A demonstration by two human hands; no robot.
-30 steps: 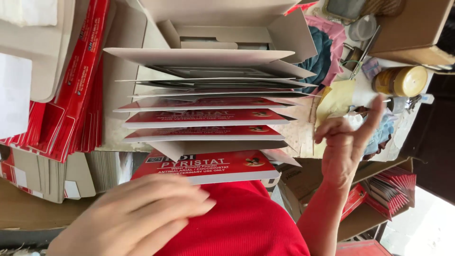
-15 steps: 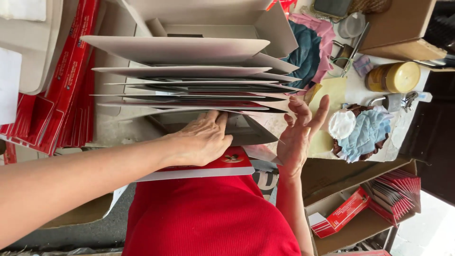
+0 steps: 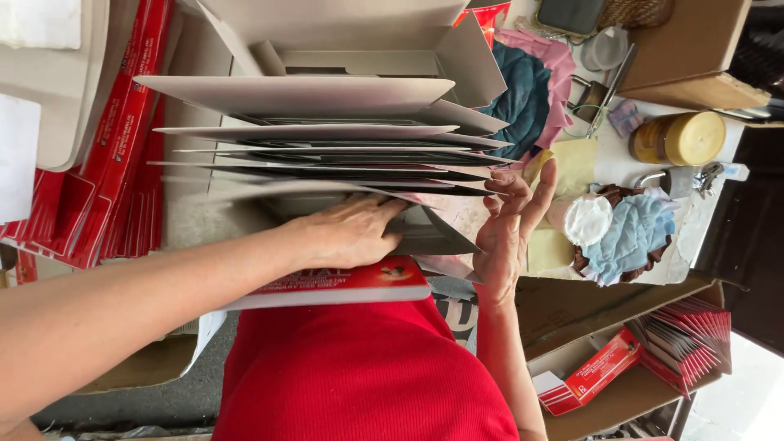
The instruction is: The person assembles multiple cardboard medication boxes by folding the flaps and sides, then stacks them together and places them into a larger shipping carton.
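Note:
A row of flat-folded cartons, grey-white outside with red printed faces, stands on edge in front of me. My left hand reaches in from the left and lies on the nearest grey carton, its fingertips tucked under a flap. My right hand is at the right edge of the row, fingers apart and curled against the flap edges. A red and white box lies between the row and my red garment.
More red flat cartons lean at the left. An open cardboard box at lower right holds red packets. A yellow-lidded jar, blue and pink cloths, scissors and small items sit at the right.
My left hand rose from near the red box onto the nearest carton. My right hand came in from the air to the row's right edge. The cartons' red faces are now mostly hidden.

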